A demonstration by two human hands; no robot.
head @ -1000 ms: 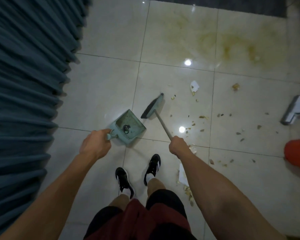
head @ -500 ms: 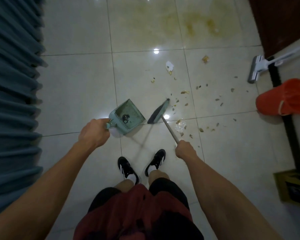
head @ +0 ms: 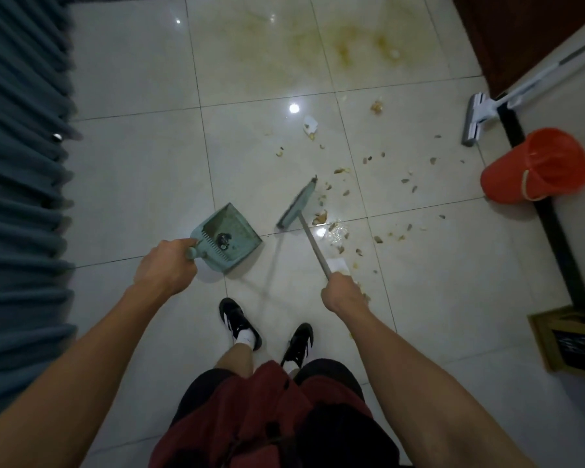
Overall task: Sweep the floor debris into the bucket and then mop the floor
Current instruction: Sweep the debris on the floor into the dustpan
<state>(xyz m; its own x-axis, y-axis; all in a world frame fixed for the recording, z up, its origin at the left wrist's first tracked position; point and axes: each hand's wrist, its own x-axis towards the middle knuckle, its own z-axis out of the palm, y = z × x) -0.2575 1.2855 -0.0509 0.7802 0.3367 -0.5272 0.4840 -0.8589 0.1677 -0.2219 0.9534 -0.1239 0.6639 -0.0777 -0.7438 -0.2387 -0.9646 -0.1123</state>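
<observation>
broom (head: 299, 206) swept nearer debris (head: 336, 231)

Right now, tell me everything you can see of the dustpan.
The dustpan is pale green and looks like plastic, with a flat square tray, low side walls and a row of comb teeth near its short handle. A small dark clump lies inside by the teeth. The left hand grips the handle, holding the pan tilted just above the tiled floor, its open mouth pointing away from the person. The broom head is to its right, apart.
</observation>
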